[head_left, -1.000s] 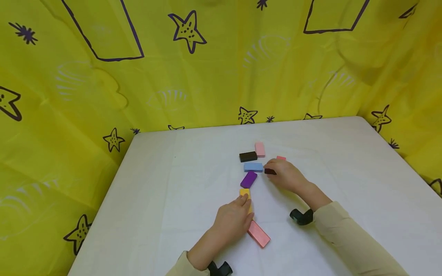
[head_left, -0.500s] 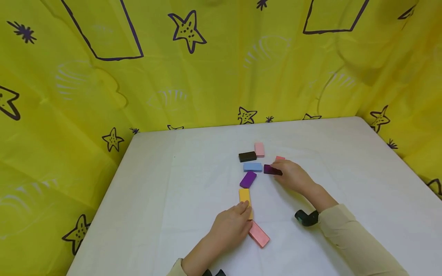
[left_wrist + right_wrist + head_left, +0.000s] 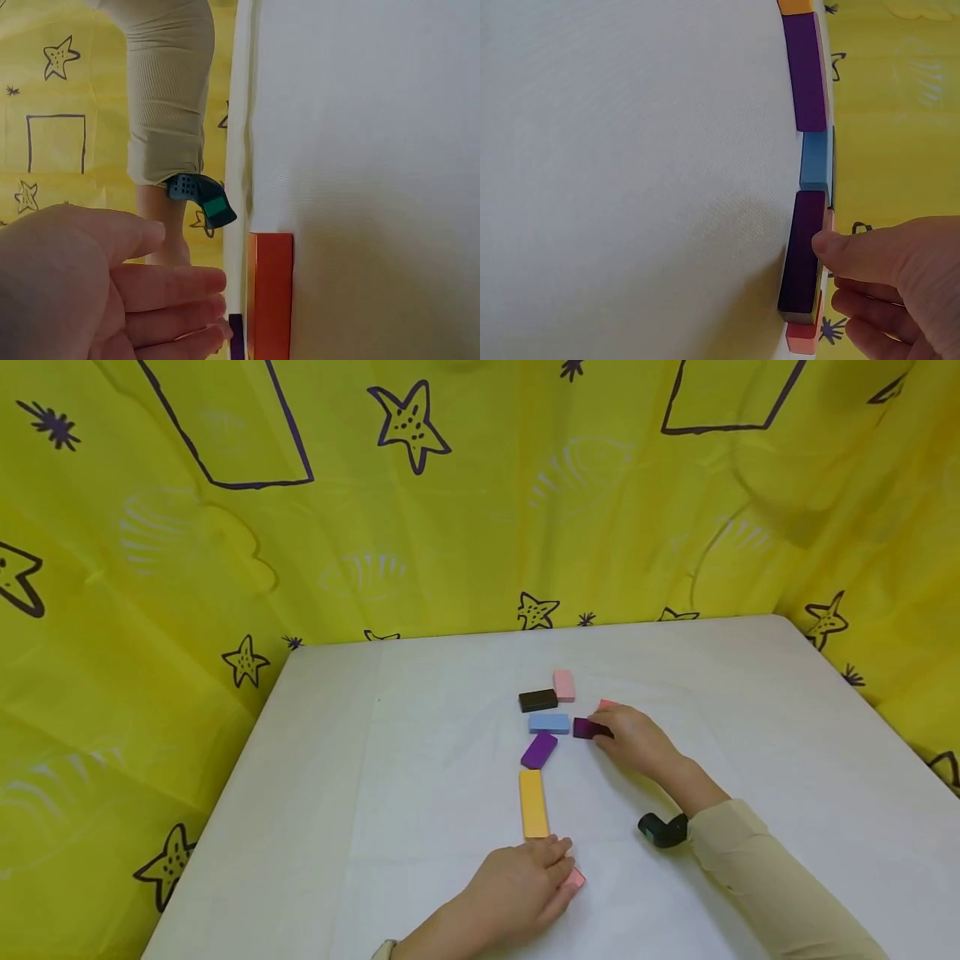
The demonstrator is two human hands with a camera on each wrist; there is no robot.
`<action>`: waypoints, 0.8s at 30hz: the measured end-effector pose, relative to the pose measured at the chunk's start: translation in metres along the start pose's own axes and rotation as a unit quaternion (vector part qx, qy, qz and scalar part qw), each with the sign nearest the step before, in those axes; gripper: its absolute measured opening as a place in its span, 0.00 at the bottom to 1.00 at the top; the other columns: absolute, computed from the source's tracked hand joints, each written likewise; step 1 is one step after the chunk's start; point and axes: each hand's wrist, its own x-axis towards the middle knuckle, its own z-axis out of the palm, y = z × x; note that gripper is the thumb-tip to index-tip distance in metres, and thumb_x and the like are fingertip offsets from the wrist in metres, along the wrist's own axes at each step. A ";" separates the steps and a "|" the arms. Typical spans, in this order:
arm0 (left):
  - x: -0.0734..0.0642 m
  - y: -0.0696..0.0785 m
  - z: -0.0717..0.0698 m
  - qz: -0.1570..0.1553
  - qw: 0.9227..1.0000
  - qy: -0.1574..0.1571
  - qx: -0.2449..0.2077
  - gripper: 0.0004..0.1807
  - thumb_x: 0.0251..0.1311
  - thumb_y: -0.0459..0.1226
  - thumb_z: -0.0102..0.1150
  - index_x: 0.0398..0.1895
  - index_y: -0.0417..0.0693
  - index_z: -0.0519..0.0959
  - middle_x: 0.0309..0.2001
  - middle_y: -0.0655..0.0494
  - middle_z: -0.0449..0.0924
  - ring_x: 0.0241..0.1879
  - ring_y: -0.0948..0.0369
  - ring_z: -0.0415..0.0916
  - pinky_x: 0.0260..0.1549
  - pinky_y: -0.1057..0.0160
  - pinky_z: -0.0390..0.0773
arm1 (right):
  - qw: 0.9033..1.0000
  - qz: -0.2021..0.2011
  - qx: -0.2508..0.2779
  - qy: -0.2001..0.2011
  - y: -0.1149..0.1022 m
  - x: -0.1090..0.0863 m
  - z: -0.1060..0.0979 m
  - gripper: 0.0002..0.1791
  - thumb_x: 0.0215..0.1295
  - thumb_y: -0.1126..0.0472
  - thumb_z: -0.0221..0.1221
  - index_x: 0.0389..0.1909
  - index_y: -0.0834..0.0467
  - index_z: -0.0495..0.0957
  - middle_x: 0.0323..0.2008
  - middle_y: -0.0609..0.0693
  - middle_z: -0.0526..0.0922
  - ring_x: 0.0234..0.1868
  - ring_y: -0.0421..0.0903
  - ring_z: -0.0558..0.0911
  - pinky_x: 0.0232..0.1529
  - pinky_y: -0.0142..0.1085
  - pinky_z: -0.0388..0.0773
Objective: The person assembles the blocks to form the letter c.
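Observation:
My right hand (image 3: 633, 739) is at the right end of a dark purple block (image 3: 803, 251), pinching it with the thumb on its near face. This block lies at the right of a light blue block (image 3: 549, 723). Nearer to me my left hand (image 3: 521, 885) lies over a pink block (image 3: 575, 877), its fingers covering most of it. In the left wrist view the left fingers (image 3: 176, 283) are extended, beside a red-orange looking block (image 3: 271, 296). A yellow block (image 3: 534, 804) lies just beyond the left fingertips, and a brighter purple block (image 3: 539, 751) lies slanted past it.
At the far end lie a black block (image 3: 538, 700) and a light pink block (image 3: 564, 686). Another pinkish-red block (image 3: 608, 702) is partly hidden behind my right hand. A white cloth covers the table (image 3: 420, 760), and a yellow patterned curtain (image 3: 480, 510) hangs round it.
My left hand has slid off the yellow block toward me and now covers the pink block. My right hand shifted slightly right with the dark purple block, then stayed nearly still.

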 end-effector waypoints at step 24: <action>-0.007 -0.001 0.008 0.007 1.000 -0.017 -0.007 0.19 0.66 0.45 0.43 0.53 0.51 0.78 0.56 0.60 0.73 0.57 0.67 0.67 0.50 0.70 0.69 | 1.000 -0.011 -0.019 -0.016 -0.003 -0.011 0.003 0.12 0.52 0.71 0.64 0.39 0.68 0.81 0.37 0.59 0.82 0.41 0.57 0.79 0.45 0.50 0.74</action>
